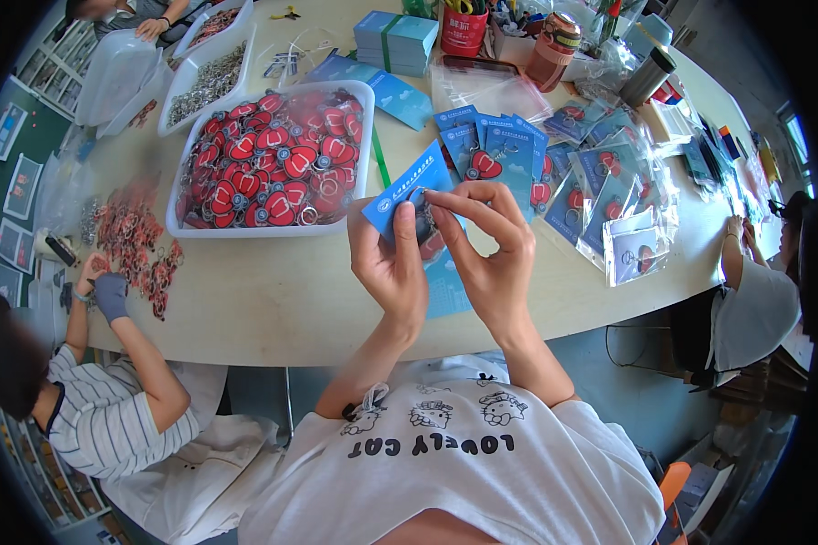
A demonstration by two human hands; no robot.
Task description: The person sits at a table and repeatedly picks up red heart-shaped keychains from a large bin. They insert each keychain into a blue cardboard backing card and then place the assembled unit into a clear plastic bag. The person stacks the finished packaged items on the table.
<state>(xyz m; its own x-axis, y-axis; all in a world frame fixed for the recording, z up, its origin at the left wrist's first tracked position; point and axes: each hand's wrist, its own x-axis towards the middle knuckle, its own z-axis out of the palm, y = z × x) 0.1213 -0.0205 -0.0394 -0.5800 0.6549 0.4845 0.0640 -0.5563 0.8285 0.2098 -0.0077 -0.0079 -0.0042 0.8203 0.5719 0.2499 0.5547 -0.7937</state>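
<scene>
Above the table's near edge, my left hand grips a blue printed card, its thumb pressed on the card's face. My right hand pinches thumb and forefinger together at the card's right side; what lies between those fingertips is too small to make out. Part of a red keychain shows between the hands, mostly hidden by fingers. Below them another blue card lies on the table. Just beyond my right hand are several blue cards with red keychains attached.
Left of my hands stands a white bin full of red keychains. Behind it is a tub of metal rings. Bagged cards spread to the right. A banded card stack stands at the back. Co-workers sit on both sides.
</scene>
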